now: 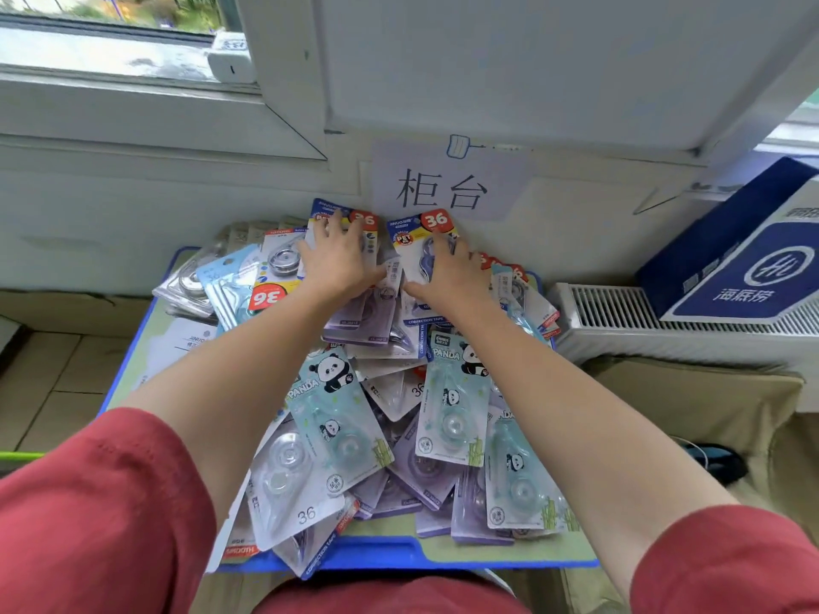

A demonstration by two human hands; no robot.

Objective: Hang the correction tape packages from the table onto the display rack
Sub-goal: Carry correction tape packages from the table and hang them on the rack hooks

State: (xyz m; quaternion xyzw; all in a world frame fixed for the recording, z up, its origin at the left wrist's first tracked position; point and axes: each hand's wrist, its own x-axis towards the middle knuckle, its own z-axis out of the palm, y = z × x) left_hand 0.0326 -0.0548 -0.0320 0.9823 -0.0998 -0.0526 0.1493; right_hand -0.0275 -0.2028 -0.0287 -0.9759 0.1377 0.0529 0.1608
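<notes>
Two blue-and-red carded packs marked "36" are the targets. The left package (pixel 327 211) sits under the left hand (pixel 339 259) and the right package (pixel 414 234) under the right hand (pixel 447 270). Both stand propped at the far edge of the heap, their tops showing just beyond the fingertips.

Both palms are down and the fingers are stretched out, the left ones spread wide. The hands press on the cards rather than closing round them, and as far as the view shows, nothing is held yet.

Nearer than the wrists, the correction tape packages (pixel 452 418) lie in a loose pile, panda cards on top of clear blisters, covering most of the table (pixel 381 553). Past the fingertips a paper sign (pixel 443 188) is stuck to the wall. Well off to the right-hand side, a blue box (pixel 731 259) rests on a radiator (pixel 620 316). The display rack is not in view.

I'd say this is the pick. To do it well, get the thumbs under each card's lower edge and pinch the cardboard, not the slippery blister. Lift straight up so neighbouring packs don't slide. Keep each hang hole at the top and clear of the fingers, ready for the hook.
</notes>
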